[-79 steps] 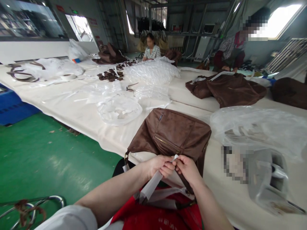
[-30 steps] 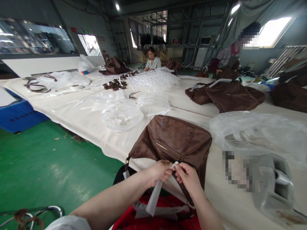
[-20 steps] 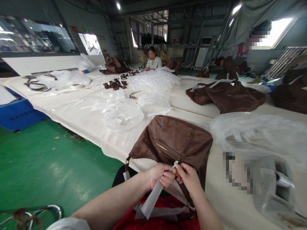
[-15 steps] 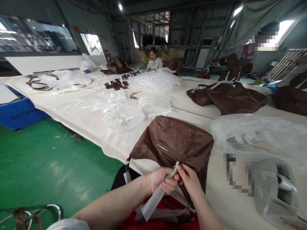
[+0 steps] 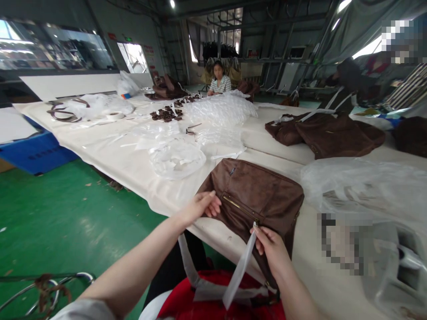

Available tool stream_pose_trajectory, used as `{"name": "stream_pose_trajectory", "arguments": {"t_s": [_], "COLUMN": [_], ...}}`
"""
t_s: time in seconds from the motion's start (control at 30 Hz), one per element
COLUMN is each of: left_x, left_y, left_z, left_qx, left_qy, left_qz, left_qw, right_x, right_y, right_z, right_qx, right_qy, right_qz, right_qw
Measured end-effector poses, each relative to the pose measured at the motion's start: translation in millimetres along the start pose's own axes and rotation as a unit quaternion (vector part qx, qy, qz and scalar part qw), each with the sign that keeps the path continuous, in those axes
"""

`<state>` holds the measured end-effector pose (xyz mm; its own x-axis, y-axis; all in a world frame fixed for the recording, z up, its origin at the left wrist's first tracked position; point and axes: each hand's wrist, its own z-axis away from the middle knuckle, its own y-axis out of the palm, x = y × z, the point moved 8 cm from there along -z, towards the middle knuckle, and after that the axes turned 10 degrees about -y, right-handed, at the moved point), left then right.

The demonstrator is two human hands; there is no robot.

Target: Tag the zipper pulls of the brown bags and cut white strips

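A brown handbag (image 5: 267, 189) lies on the table edge in front of me, its brass zipper (image 5: 238, 205) slanting across the front. Beside the zipper's left end is my left hand (image 5: 206, 206), its fingers loosely curled over the bag and nothing visible in them. My right hand (image 5: 271, 244) pinches the top of a white wrapping strip (image 5: 243, 271) at the zipper's right end. The strip hangs down toward my lap. The bag's strap, wrapped in white (image 5: 188, 262), loops below the table edge over something red (image 5: 173, 295).
Clear plastic bags (image 5: 360, 182) lie on the right, near a grey holder (image 5: 393, 262). More brown bags (image 5: 343, 133) rest farther back. Plastic sleeves (image 5: 223, 109) and small brown pieces (image 5: 167, 113) cover mid-table. A person (image 5: 220, 83) sits at the far side.
My left hand has let go of the white strip and moved up and left to the handbag's front. My right hand still pinches the strip's upper end. The view has shifted slightly.
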<state>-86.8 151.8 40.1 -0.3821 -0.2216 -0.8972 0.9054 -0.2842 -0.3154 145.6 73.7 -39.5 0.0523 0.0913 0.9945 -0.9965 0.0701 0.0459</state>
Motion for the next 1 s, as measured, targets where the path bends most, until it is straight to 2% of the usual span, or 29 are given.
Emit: {"name": "stream_pose_trajectory", "arguments": {"t_s": [0.07, 0.13, 0.23, 0.33, 0.4, 0.43, 0.5, 0.57, 0.63, 0.7, 0.77, 0.83, 0.87, 0.93, 1.0], "left_x": [4.9, 19.3, 45.5, 62.7, 67.4, 68.0, 67.3, 65.4, 63.9, 63.3, 63.8, 63.7, 62.9, 58.5, 50.4], "left_y": [-43.6, -76.0, -105.3, -113.9, -112.6, -111.4, -109.5, -108.6, -108.2, -108.2, -108.5, -108.1, -107.5, -105.3, -102.1], "left_z": [-26.3, -48.9, -67.1, -70.9, -71.9, -72.6, -73.7, -74.0, -73.1, -71.4, -69.7, -68.5, -67.8, -65.4, -58.7], "left_qx": [-0.088, -0.153, -0.23, -0.274, -0.28, -0.279, -0.278, -0.277, -0.275, -0.273, -0.268, -0.26, -0.256, -0.248, -0.24], "left_qy": [-0.008, -0.026, -0.048, -0.056, -0.058, -0.057, -0.057, -0.056, -0.055, -0.056, -0.06, -0.065, -0.067, -0.071, -0.072], "left_qz": [-0.034, -0.075, -0.157, -0.233, -0.27, -0.284, -0.306, -0.321, -0.333, -0.339, -0.34, -0.338, -0.336, -0.331, -0.323], "left_qw": [0.995, 0.985, 0.959, 0.931, 0.919, 0.915, 0.909, 0.904, 0.9, 0.899, 0.899, 0.902, 0.904, 0.908, 0.913], "right_x": [5.3, 16.7, 41.5, 54.8, 49.9, 44.0, 28.8, 15.6, 6.8, 5.6, 17.3, 45.8, 66.2, 114.7, 162.2], "right_y": [-0.9, -9.4, -49.8, -105.8, -130.0, -136.2, -138.8, -131.9, -114.2, -86.1, -56.7, -31.3, -19.1, 5.5, 38.1], "right_z": [2.9, 7.7, 17.2, 27.5, 28.8, 26.9, 20.0, 12.1, 2.7, -8.3, -19.1, -31.1, -37.0, -42.8, -33.7], "right_qx": [-0.001, 0.002, -0.054, -0.162, -0.19, -0.191, -0.187, -0.192, -0.173, -0.114, -0.053, -0.016, -0.004, 0.0, 0.015], "right_qy": [0.001, -0.007, -0.038, -0.026, 0.005, 0.02, 0.048, 0.071, 0.094, 0.121, 0.146, 0.131, 0.104, 0.014, -0.095], "right_qz": [0.019, 0.065, 0.177, 0.308, 0.362, 0.363, 0.314, 0.227, 0.124, 0.012, -0.065, -0.094, -0.096, -0.077, -0.01], "right_qw": [1.0, 0.998, 0.982, 0.937, 0.912, 0.912, 0.93, 0.952, 0.973, 0.986, 0.986, 0.987, 0.99, 0.997, 0.995]}}
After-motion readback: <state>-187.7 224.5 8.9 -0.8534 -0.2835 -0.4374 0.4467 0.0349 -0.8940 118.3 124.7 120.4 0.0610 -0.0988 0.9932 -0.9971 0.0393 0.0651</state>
